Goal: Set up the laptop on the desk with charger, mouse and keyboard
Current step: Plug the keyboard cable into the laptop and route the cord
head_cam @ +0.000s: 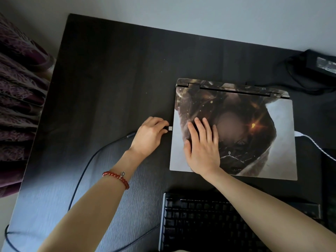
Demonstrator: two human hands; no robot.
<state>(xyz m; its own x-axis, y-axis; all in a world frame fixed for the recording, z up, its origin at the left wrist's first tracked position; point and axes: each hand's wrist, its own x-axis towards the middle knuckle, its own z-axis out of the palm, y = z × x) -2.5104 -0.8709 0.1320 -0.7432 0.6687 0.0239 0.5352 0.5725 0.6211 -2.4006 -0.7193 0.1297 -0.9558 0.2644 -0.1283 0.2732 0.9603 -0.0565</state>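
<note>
Left hand (pixel 151 135) pinching USB plug (pixel 170 128) – beside closed laptop (pixel 272 142), right hand (pixel 201 144) flat atop

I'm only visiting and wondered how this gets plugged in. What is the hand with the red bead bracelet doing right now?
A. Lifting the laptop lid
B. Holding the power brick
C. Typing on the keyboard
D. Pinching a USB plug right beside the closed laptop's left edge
D: the left hand pinches the USB plug at the left edge of the closed laptop, while the right hand lies flat on its lid.

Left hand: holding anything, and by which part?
Left hand pinches the USB plug by its dark housing, metal tip exposed beside the closed laptop. Right hand lies flat on the lid.
</note>
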